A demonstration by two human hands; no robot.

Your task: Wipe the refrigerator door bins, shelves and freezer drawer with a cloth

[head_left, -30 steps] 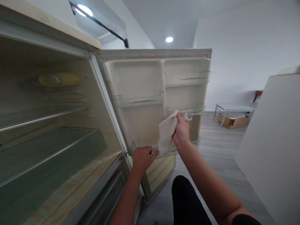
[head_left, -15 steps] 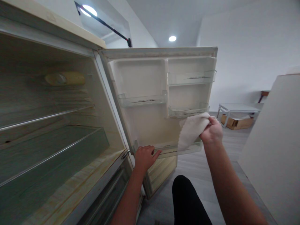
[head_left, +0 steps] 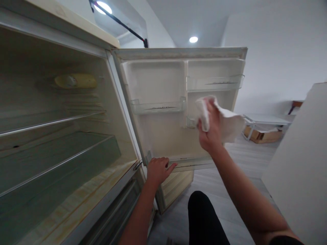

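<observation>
The cloth (head_left: 233, 124) is soft, matt fabric. The door liner (head_left: 153, 81) is smooth moulded plastic of low sheen; the door bins (head_left: 163, 108) are clear, glossy plastic. The shelf trim (head_left: 51, 123) has a bright metallic finish. The drawer front (head_left: 63, 180) is smooth and translucent, plastic or glass; dim light prevents certainty. The box (head_left: 270, 137) is matt cardboard. The wall (head_left: 281, 51) is smooth, matt.

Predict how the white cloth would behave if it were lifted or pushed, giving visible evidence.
The cloth is probably floppy: it bunches at the right hand while the rest spreads loosely to one side. It looks light for its size, since one hand holds it and it appears thin. Pushed, it would likely crumple rather than roll, being soft and folded.
</observation>
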